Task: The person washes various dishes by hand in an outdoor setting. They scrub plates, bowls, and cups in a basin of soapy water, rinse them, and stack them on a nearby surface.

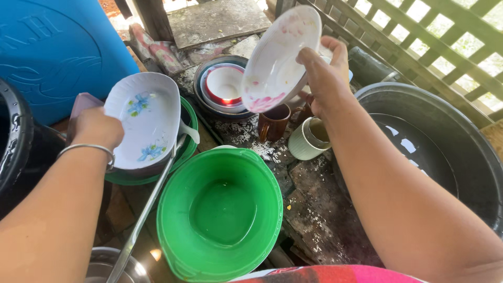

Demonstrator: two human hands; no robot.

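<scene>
**Two dishes lifted, a stack yet to wash**

Our left hand [94, 127] grips the rim of a white oval dish [146, 118] with blue flowers, fingers closed behind it, tilted up over a green plate [189, 118]. Our right hand [325, 71] pinches the edge of a white bowl [280, 52] smeared with pink residue, held high and tipped above the stacked bowls [224, 86].

From largest down: a blue barrel [52, 52] fills the upper left, and a big black tub [445, 141] holds water on the right. Between our arms sits a green basin [220, 209] with a little water at the bottom. On the wet, flaking worktop [319, 204] stand a brown mug [272, 123] and a pale green ribbed mug [309, 139], close together. A long metal handle [149, 204] slants down toward a steel pot [105, 264].

We judge the washing barely begun: the bowl is dirty, and the stack and mugs look untouched.
</scene>
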